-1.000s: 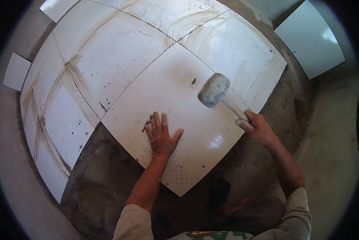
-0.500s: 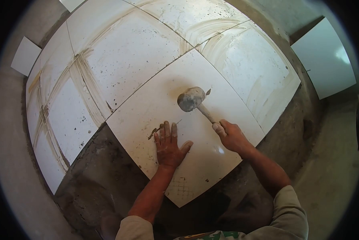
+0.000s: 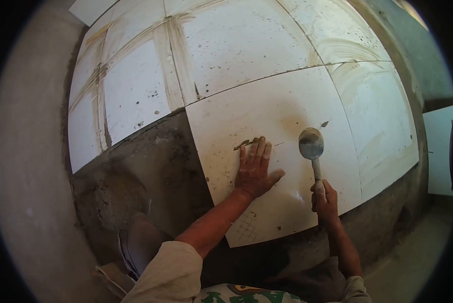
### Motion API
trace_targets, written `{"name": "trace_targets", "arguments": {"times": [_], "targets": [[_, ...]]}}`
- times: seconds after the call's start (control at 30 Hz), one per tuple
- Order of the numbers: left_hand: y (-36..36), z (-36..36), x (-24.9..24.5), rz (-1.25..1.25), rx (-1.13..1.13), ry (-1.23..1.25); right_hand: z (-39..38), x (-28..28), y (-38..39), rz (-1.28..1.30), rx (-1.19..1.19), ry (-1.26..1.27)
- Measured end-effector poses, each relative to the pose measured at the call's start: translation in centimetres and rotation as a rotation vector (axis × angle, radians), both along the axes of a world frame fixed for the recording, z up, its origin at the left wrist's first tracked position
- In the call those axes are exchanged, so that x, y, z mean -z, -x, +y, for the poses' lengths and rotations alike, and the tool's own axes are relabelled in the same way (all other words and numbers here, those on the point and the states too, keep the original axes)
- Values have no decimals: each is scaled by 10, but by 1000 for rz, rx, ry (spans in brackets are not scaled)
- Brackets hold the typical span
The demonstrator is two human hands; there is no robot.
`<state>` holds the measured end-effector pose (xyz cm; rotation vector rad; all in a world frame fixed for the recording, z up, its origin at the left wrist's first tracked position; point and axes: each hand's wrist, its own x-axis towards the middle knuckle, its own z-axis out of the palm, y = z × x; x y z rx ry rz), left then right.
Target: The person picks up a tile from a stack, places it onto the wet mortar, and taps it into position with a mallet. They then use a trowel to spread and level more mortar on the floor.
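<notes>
A large white tile (image 3: pixel 287 106) lies beside other floor tiles, its near corner over the dark floor. My left hand (image 3: pixel 255 169) rests flat on this tile, fingers spread, holding nothing. Dark smudges show by its fingertips. In my right hand (image 3: pixel 326 202) is the handle of a mallet (image 3: pixel 311 143), the fingers wrapped round it. The mallet's rounded head is over the right part of the same tile; whether it touches the surface I cannot tell.
Several laid tiles (image 3: pixel 246 40) with brown smears stretch across the back and left. Dark, rough floor (image 3: pixel 135 171) shows at the left. A loose white tile (image 3: pixel 440 146) stands at the right edge. A grey wall (image 3: pixel 30 151) borders the left.
The view has turned, so the tiles appear rotated and shifted. My left hand stays flat on the tile near the same smudges. The mallet in my right hand now points more straight ahead.
</notes>
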<state>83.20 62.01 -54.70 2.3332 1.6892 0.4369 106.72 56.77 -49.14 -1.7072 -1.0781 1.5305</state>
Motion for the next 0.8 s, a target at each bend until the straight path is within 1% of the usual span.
{"name": "trace_targets", "arguments": {"times": [0.03, 0.07, 0.1, 0.13, 0.17, 0.23, 0.37, 0.43, 0.5, 0.57, 0.6, 0.67, 0.73, 0.77, 0.8], "targets": [[0, -1, 0, 21, -16, -1, -4, 4, -2, 12, 37, 33], [0, -2, 0, 38, -26, -2, -6, 8, -4, 18, 25, 35], [-1, -3, 1, 42, -34, -2, -8, 11, -6, -43, -7, 81], [-2, -3, 1, 86, -95, 8, -10, 15, -9, -106, -37, 126], [-3, -4, 1, 126, -158, 17, -13, 23, -13, -107, -43, 125], [-5, -3, 1, 131, -170, 17, -14, 37, -16, -332, -128, -35], [-1, -6, 4, 109, -163, -7, -10, 34, -14, -418, -171, -40], [2, -5, 1, 100, -161, -18, -11, 41, -15, -470, -178, -157], [10, -5, -2, 93, -151, -23, -11, 37, -14, -472, -171, -154], [27, -3, -8, 11, -54, 23, -11, 37, -13, -470, -166, -146], [34, -3, -7, 14, -54, 27, -13, 39, -14, -452, -162, -108], [44, -2, -1, -24, 18, 44, -13, 40, -13, -439, -157, -69], [43, -4, 1, -17, 16, 36, -14, 38, -10, -410, -137, -201], [41, -5, 3, -7, 12, 26, -14, 33, -10, -421, -137, -195], [41, -9, 2, -18, 16, 36, -14, 21, -6, -292, -119, -84]]}}
